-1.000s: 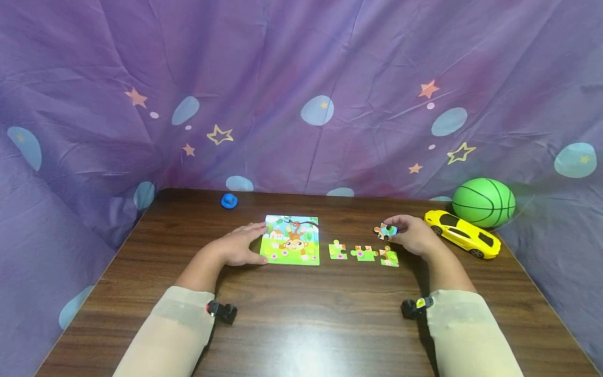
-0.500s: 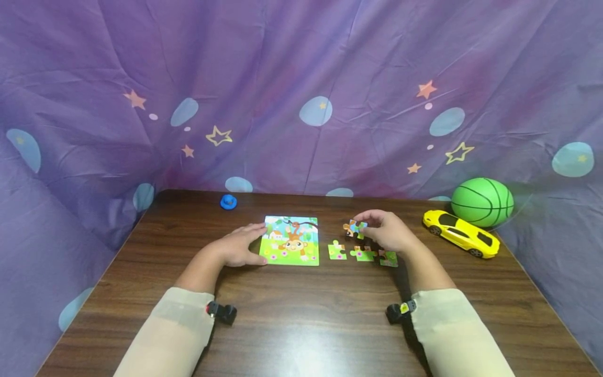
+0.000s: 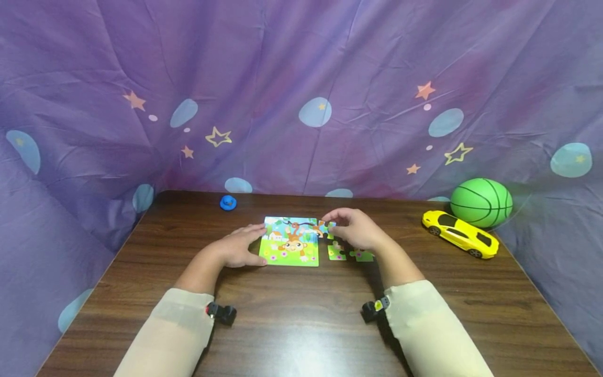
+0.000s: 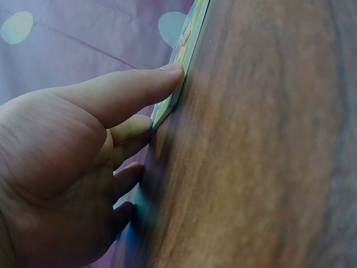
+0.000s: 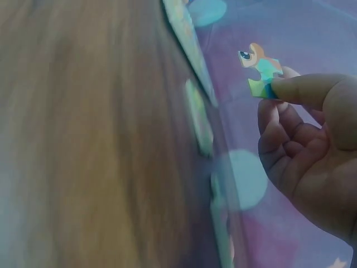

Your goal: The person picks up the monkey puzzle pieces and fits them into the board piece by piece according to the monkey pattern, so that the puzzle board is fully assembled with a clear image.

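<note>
In the head view a square monkey picture puzzle [image 3: 289,246] lies flat on the wooden table. At its left edge rests my left hand [image 3: 235,247], thumb near the lower corner and fingers near the upper one. The left wrist view has the thumb [image 4: 145,92] touching the puzzle's side [image 4: 187,70]. Between thumb and fingers my right hand [image 3: 355,230] pinches a jigsaw piece [image 3: 323,229] beside the puzzle's upper right. In the right wrist view this jigsaw piece [image 5: 262,71], with a printed eye, is held above the table. Two loose pieces, one a green piece [image 3: 336,252], lie below that hand.
A yellow toy car [image 3: 460,234] and a green ball [image 3: 481,203] stand at the right back. A small blue toy [image 3: 228,203] sits at the left back. Behind the table [image 3: 301,314] hangs a purple patterned cloth [image 3: 264,78].
My right hand has carried the jigsaw piece leftward from near the car to the puzzle's right side, and its arm now hides the rightmost loose piece. My left hand has stayed in place.
</note>
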Demonstrator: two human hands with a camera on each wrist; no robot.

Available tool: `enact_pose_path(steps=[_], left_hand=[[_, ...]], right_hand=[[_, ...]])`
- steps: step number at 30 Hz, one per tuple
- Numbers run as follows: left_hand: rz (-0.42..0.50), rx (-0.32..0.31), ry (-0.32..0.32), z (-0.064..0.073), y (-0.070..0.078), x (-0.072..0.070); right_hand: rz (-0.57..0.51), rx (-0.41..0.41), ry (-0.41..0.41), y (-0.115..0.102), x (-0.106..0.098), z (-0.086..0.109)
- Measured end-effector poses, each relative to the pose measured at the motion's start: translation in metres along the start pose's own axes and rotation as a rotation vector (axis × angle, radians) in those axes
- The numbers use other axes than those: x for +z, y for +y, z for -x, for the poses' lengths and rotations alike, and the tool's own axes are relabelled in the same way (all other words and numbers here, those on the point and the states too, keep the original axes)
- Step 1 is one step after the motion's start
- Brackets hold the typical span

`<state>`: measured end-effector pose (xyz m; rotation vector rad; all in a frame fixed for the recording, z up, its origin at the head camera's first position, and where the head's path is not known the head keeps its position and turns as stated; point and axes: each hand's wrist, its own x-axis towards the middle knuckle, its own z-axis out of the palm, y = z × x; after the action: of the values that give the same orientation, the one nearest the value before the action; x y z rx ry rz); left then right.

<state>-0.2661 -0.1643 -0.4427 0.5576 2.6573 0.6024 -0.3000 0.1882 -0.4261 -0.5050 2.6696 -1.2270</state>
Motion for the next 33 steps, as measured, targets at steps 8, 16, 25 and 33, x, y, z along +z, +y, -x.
enact_pose_path(steps=[8,16,25,33], left_hand=[[0.015,-0.012,-0.007,-0.001,-0.001,0.001],[0.019,-0.014,-0.007,-0.001,-0.001,0.001],[0.024,-0.022,-0.015,0.001,0.0,0.0],[0.026,-0.016,-0.011,0.001,0.001,0.0]], right_hand=[[-0.024,-0.044,-0.013,-0.02,0.012,-0.015],[-0.089,-0.013,-0.061,-0.022,0.024,-0.025],[0.04,-0.014,-0.091,-0.018,0.035,-0.024],[0.125,0.032,-0.127,-0.02,0.041,-0.025]])
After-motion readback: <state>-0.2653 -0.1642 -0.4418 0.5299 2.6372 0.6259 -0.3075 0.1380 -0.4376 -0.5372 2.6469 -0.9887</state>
